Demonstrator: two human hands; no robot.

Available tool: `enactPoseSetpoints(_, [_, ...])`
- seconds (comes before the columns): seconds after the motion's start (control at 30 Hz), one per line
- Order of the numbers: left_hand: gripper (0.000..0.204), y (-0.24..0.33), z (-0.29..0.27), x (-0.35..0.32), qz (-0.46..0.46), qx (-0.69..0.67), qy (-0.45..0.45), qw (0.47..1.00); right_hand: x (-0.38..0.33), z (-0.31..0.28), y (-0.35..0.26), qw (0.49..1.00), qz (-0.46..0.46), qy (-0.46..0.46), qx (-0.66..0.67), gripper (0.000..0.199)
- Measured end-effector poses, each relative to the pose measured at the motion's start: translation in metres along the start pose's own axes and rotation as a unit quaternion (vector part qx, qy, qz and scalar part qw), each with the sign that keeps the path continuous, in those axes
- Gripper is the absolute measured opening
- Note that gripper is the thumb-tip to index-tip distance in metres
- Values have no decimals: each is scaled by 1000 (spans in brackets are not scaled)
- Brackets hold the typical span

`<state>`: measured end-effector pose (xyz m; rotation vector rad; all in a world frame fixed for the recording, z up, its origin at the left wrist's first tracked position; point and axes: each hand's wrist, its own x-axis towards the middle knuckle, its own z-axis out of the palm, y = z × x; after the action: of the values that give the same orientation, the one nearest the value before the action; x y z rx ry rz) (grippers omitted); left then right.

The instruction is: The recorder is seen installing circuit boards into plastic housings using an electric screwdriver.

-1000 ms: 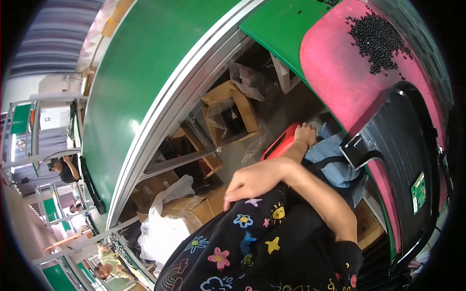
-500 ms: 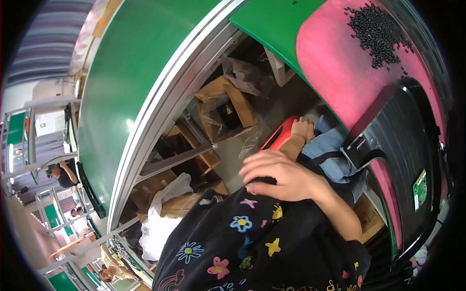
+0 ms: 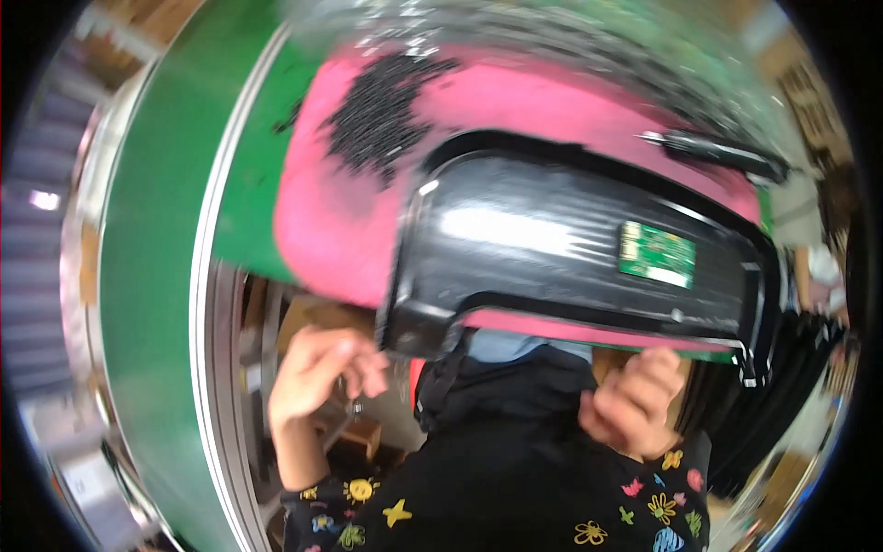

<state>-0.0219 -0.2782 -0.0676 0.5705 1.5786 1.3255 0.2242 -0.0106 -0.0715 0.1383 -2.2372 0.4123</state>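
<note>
A black, shallow moulded plastic panel [image 3: 515,267] with a raised rim and a notched near edge lies in front of me. On its right half rests a small green circuit board [image 3: 657,254]. My left hand [image 3: 322,373] is beside the panel's near left corner, fingers loosely bent and apart, with nothing visible in them. Below the near right edge is my right hand [image 3: 636,405], its fingers curled in, apart from the panel as far as I can see. Both hands are somewhat blurred, and no held object shows.
Under the panel is a pink mat [image 3: 322,244] on a green tabletop [image 3: 241,225]. A heap of small black parts [image 3: 377,115] sits at its far left. A black electric screwdriver [image 3: 722,154] lies at the far right. Clear plastic bagging [image 3: 570,46] runs along the back.
My view has swung round to the right, bringing the panel from the right edge to the middle. Both hands have come up from around my lap to the panel's near side.
</note>
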Motion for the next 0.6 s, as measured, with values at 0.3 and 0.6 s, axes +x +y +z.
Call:
enactPoseSetpoints(0.3, [58, -26, 16, 34, 16, -58, 183, 981, 4, -25, 40, 982, -14, -166, -87, 31])
enactPoseSetpoints(0.6, [65, -42, 6, 41, 250, -267, 219, 905, 116, -33, 7, 966, -184, -161, 85, 31])
